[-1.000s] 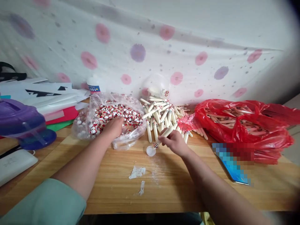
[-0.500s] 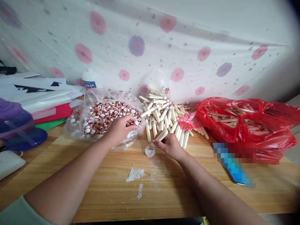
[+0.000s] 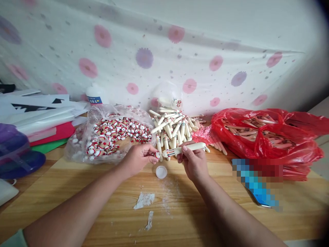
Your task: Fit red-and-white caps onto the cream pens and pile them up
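Between thumb and fingers, my left hand (image 3: 141, 157) pinches a small white and red figure head (image 3: 157, 155). My right hand (image 3: 193, 160) is closed round a cream pen (image 3: 191, 147), which lies nearly level with its colored-slider end pointing left, close to the head. Below them a small round white dish (image 3: 161, 172) rests on the wooden table (image 3: 110, 212). A clear plastic bag (image 3: 88, 130) at the left holds many red, white and brown heads (image 3: 123, 128). Behind my hands is a pile of cream pens (image 3: 177, 127).
A red bag (image 3: 257, 147) with pinkish pens stands at the right, a blurred-out blue phone (image 3: 257, 188) before it. White scraps (image 3: 144, 200) lie near the front. A white bottle (image 3: 94, 94), papers (image 3: 43, 109) and a purple object (image 3: 17, 151) are at the left.
My left hand has moved right and down, away from the bag, with the head. My right hand has turned the pen from over the dish to nearly level, and the view has shifted slightly.
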A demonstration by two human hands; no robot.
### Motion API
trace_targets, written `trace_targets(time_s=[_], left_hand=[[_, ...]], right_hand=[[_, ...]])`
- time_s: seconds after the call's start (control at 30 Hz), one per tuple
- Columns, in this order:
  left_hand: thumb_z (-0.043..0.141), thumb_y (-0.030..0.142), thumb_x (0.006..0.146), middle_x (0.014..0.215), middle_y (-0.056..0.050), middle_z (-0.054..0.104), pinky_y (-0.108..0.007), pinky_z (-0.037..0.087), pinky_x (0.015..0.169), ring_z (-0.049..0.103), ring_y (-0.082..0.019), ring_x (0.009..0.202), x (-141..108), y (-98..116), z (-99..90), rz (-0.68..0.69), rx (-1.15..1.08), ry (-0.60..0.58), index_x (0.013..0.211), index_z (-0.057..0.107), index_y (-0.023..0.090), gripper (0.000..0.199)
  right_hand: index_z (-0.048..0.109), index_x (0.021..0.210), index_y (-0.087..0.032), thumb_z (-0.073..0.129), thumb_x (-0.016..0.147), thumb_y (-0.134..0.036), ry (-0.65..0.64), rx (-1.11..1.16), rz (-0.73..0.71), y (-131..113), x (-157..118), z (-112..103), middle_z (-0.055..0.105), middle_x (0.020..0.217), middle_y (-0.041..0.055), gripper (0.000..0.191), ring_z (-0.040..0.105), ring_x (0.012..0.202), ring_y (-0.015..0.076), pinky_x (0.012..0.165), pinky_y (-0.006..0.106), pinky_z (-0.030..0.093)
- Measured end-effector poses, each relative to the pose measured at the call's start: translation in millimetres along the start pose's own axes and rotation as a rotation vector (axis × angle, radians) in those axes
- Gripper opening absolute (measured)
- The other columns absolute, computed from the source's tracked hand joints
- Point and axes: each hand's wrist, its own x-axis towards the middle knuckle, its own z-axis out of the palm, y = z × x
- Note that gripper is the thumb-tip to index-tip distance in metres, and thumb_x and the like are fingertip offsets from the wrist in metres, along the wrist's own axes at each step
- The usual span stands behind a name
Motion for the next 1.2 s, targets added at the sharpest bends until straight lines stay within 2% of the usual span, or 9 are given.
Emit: trace_targets(time_s=[0.17,0.4,0.67,0.73,0.83,0.9,1.0,1.1,1.2], left_hand=[[0.072,0.020,0.061,0.066,0.000,0.071,-0.025,0.048,0.062,0.063,-0.014,0.062,-4,-1,-1.4,0.031,0.080,-0.031,0.070,0.067,0.018,0.011],[0.070,0.019,0.067,0.067,-0.001,0.070,-0.023,0.044,0.058,0.060,-0.013,0.063,-13,0,-0.1,0.145,0.387,0.025,0.072,0.071,0.019,0.006],[0.068,0.023,0.069,0.069,0.000,0.067,-0.022,0.045,0.059,0.059,-0.012,0.064,-13,2,0.2,0.199,0.405,0.033,0.076,0.069,0.018,0.009],[0.064,0.026,0.072,0.078,-0.001,0.070,-0.023,0.048,0.064,0.062,-0.013,0.069,-5,2,-10.4,0.210,0.479,0.061,0.086,0.068,0.019,0.016],[0.054,0.032,0.079,0.099,-0.006,0.069,-0.028,0.051,0.076,0.065,-0.017,0.082,10,-2,-41.6,0.247,0.697,0.288,0.102,0.063,0.018,0.028],[0.044,0.029,0.084,0.105,-0.009,0.067,-0.032,0.049,0.086,0.063,-0.021,0.095,18,-8,-66.7,0.238,0.898,0.459,0.103,0.062,0.017,0.029],[0.041,0.028,0.084,0.114,-0.013,0.063,-0.041,0.043,0.098,0.057,-0.028,0.110,24,-16,-96.3,0.200,1.236,0.515,0.107,0.062,0.015,0.033],[0.041,0.018,0.083,0.118,-0.015,0.061,-0.044,0.042,0.098,0.054,-0.032,0.113,24,-19,-111.3,0.128,1.388,0.498,0.107,0.064,0.014,0.034],[0.039,0.009,0.080,0.116,-0.016,0.061,-0.040,0.041,0.098,0.054,-0.030,0.111,25,-18,-117.5,0.088,1.415,0.449,0.108,0.065,0.011,0.038]], right_hand=[[0.061,0.077,-0.017,0.071,0.076,-0.034,-0.041,-0.028,-0.021,4,-3,-3,0.061,0.055,-0.0018,0.020,0.055,0.047,0.0106,0.043,0.021,0.043],[0.064,0.077,-0.017,0.073,0.076,-0.030,-0.077,-0.119,-0.077,8,-13,0,0.062,0.061,-0.0018,0.016,0.056,0.050,0.0097,0.045,0.021,0.044],[0.062,0.076,-0.017,0.070,0.077,-0.033,-0.126,-0.205,-0.109,10,-13,5,0.061,0.059,-0.0015,0.018,0.055,0.050,0.0101,0.047,0.022,0.043],[0.061,0.079,-0.017,0.069,0.077,-0.036,-0.144,-0.225,-0.059,7,4,-1,0.057,0.054,-0.0035,0.021,0.051,0.043,0.0097,0.041,0.021,0.040],[0.062,0.088,-0.016,0.066,0.077,-0.034,-0.060,-0.393,-0.087,0,48,-7,0.058,0.057,-0.0028,0.021,0.052,0.046,0.0102,0.042,0.021,0.042],[0.064,0.103,-0.016,0.066,0.074,-0.025,-0.019,-0.606,-0.140,-5,83,-8,0.068,0.081,0.0035,0.031,0.060,0.060,0.0125,0.052,0.023,0.049],[0.056,0.127,-0.021,0.062,0.070,-0.011,-0.043,-1.025,-0.124,-14,130,-16,0.068,0.112,0.0070,0.058,0.066,0.079,0.0132,0.065,0.023,0.053],[0.066,0.116,-0.021,0.054,0.078,-0.011,0.069,-1.360,-0.071,-33,161,-47,0.072,0.102,0.0049,0.041,0.067,0.084,0.0134,0.074,0.022,0.052],[0.071,0.105,-0.012,0.044,0.085,-0.014,0.291,-1.568,0.010,-66,171,-105,0.072,0.097,0.0143,0.033,0.068,0.088,0.0219,0.078,0.031,0.051]])
